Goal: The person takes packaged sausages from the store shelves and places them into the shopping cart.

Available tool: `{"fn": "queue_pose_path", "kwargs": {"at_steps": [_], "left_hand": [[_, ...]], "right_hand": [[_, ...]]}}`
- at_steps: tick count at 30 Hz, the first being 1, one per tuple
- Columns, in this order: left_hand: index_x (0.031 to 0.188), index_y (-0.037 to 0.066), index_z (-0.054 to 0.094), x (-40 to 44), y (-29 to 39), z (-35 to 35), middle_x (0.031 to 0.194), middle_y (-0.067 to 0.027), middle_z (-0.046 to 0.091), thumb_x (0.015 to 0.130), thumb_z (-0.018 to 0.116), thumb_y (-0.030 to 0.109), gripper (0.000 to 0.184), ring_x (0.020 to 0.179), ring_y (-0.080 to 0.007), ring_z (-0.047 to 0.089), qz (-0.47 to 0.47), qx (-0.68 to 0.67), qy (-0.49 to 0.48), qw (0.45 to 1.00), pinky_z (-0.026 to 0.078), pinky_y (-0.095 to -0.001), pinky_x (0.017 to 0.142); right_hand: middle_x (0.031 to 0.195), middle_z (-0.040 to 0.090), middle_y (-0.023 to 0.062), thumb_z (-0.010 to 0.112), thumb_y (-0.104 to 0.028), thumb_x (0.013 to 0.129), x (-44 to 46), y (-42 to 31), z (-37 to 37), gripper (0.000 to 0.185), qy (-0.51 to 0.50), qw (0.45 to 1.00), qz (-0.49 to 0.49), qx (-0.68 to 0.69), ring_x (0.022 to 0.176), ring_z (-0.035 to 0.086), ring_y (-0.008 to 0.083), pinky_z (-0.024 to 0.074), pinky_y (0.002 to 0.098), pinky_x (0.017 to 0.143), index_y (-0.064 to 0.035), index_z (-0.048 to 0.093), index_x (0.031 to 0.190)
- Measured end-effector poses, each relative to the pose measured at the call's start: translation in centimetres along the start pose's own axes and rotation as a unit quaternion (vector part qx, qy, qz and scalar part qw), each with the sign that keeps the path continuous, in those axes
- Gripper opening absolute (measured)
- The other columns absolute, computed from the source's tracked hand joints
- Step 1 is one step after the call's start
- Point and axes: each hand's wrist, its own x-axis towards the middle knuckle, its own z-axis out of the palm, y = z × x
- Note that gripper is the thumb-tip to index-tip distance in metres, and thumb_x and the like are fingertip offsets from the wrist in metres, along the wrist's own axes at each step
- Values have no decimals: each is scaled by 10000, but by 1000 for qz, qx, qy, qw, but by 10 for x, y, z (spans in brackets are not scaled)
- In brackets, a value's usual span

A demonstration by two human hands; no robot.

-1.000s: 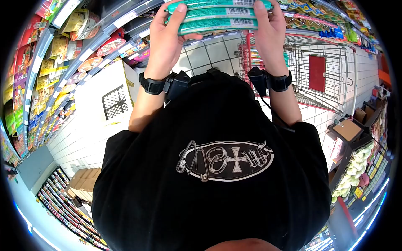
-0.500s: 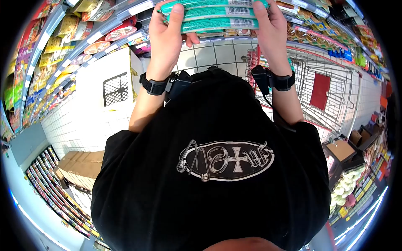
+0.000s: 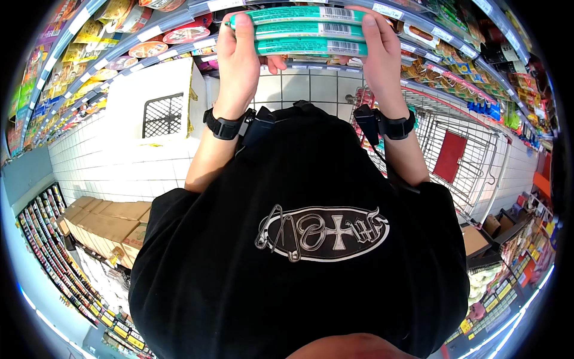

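Note:
Three long, slim teal packs [image 3: 293,30] with white barcodes near their right ends are held side by side in front of the shelf. What is inside them cannot be made out. My left hand [image 3: 238,54] grips their left ends, thumb on top and some fingertips showing underneath. At the right ends, my right hand [image 3: 382,51] is closed round the packs with its thumb along the edge. Each wrist wears a black strap with a small black box.
Shelves of packaged food [image 3: 460,78] curve along the far side. A wire shopping cart [image 3: 478,155] with a red panel stands at right. On the left are a white box [image 3: 128,113] with a black grid opening and several brown cartons [image 3: 110,224]. White tiles [image 3: 293,87] cover the floor.
Both hands and the teal packs sit slightly lower in view, so the top pack shows more fully. The grip looks the same; the surroundings have shifted slightly with the camera.

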Motion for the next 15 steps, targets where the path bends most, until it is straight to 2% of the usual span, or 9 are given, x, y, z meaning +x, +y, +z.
{"fn": "queue_pose_path", "kwargs": {"at_steps": [3,4,6,7,9,10,12,13,15], "left_hand": [[1069,41,465,0,1,-4,753,-115,640,1036,337,461,441,551,-156,614,-12,-11,-11,1000,460,-236,468],[1069,41,465,0,4,-3,753,-115,640,1036,337,461,441,551,-156,614,-6,-12,-11,1000,460,-236,468],[1059,26,483,0,9,-2,750,-124,640,1044,317,441,447,550,-166,614,-23,-10,-5,1000,466,-244,474],[1059,26,483,0,10,-2,750,-124,640,1044,317,441,447,550,-166,614,-20,-10,-4,1000,466,-244,474],[1079,14,493,0,11,-3,751,-133,638,1043,280,457,492,553,-177,616,-13,-26,-11,1000,469,-254,472],[1089,8,498,-1,11,-4,751,-138,638,1043,262,465,516,554,-182,617,-11,-34,-14,999,471,-259,471],[1105,6,498,-3,11,-3,756,-138,639,1041,269,470,522,547,-182,615,-9,-31,-6,999,467,-258,463],[1121,4,498,-4,11,-3,761,-138,640,1039,276,476,528,539,-182,613,-4,-28,3,1000,462,-257,455],[1138,3,497,-5,11,-3,767,-136,642,1038,303,467,512,535,-177,614,-3,-20,11,1000,458,-251,444]], "right_hand": [[969,625,15,475,-233,1028,-1,-3,1,265,-12,1000,-1,-10,879,571,72,478,230,780,-19,594,1130],[969,625,15,475,-233,1028,0,-6,1,265,-13,1000,-7,-11,879,571,72,478,230,780,-19,594,1130],[908,601,21,456,-229,1030,-2,-16,2,237,-52,990,83,102,709,587,68,510,225,596,-50,554,1151],[908,601,21,456,-229,1030,-3,-22,4,237,-54,990,79,102,709,587,68,510,225,596,-50,554,1151],[857,586,22,434,-216,1033,-3,-32,11,218,-33,988,78,127,561,564,76,481,222,439,-73,515,1177],[857,586,22,434,-216,1033,-4,-31,8,218,-34,988,78,127,561,564,76,481,222,439,-73,515,1177],[1005,589,48,477,-248,1018,-5,-23,0,309,-70,989,72,110,737,593,72,506,226,584,-55,486,1259],[1005,589,48,477,-248,1018,-4,-18,1,309,-70,989,71,109,737,593,72,506,226,584,-55,486,1259],[854,653,46,492,-273,1018,1,-5,3,332,-80,983,20,161,677,630,99,481,252,502,-82,528,1288]]}}
